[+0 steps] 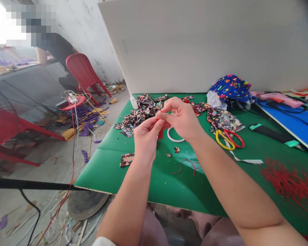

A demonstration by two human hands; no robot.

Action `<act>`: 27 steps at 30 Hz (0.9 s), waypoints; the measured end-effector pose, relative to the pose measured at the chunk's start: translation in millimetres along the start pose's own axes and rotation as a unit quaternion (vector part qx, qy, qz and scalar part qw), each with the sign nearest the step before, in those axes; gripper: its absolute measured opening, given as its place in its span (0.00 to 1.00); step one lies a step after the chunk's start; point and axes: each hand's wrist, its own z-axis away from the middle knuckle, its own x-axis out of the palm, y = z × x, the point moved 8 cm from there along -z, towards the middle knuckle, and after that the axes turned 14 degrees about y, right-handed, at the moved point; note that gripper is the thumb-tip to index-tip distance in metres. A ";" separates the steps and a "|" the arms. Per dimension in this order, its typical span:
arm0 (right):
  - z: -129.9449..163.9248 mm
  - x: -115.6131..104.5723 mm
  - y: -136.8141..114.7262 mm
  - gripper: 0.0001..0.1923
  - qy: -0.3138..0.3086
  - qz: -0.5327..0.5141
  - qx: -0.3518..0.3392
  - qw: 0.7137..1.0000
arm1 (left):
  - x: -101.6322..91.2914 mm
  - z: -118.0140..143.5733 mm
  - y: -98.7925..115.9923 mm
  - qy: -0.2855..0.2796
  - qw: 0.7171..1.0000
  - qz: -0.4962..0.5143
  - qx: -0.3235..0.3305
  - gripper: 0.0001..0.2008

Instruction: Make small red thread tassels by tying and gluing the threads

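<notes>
1. Currently pinches red material between thumb and forefinger of the left hand, the lower of the two and the closer one to the near edge of the bench.
2. Meets it from the right with the right hand, likewise pressed together at thumb and forefinger, slightly farther out, with a speck of red just at the tips.
3. Holds the material above the bench, long axis apparently running downward from the joined fingertips, between both hands; cannot tell the full shape behind the fingers.
4. Brings fingertips together with almost no gap, so favours neither hand as the nearer one: reaches the material equally from left and right.
5. Has a white ring just below the right hand, to the right of the hanging red; cannot tell touching from apart.
6. Has floral scraps beyond the left hand, scissors off to the right, and loose red thread nearer the body, between the forearms.
</notes>
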 end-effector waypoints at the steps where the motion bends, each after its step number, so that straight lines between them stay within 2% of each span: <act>1: -0.5 -0.5 0.5 0.10 0.003 0.004 0.000 1.000 | 0.1 -0.2 -1.4 0.000 1.000 0.008 -0.010 0.07; 4: -0.1 0.8 4.3 0.13 -0.002 -0.016 0.038 0.999 | 1.4 0.2 -3.7 -0.007 0.999 0.040 -0.034 0.06; 7: 3.0 5.7 8.7 0.15 -0.024 -0.085 0.103 0.991 | 2.2 1.4 -3.7 -0.013 0.998 0.053 -0.043 0.06; 10: 5.4 8.9 10.1 0.16 -0.038 -0.136 0.140 0.980 | 2.9 2.2 -2.8 -0.024 0.998 0.041 -0.040 0.06; 20: 5.3 10.0 10.0 0.16 -0.052 -0.146 0.158 0.975 | 4.5 2.6 3.0 -0.033 0.999 0.028 -0.013 0.05; 23: 7.2 12.3 12.4 0.15 -0.058 -0.159 0.175 0.970 | 2.0 2.0 6.0 -0.007 1.000 0.006 0.019 0.04; 27: 6.2 9.0 14.5 0.16 -0.031 -0.138 0.179 0.974 | -2.2 4.0 13.0 0.037 0.995 -0.047 0.075 0.05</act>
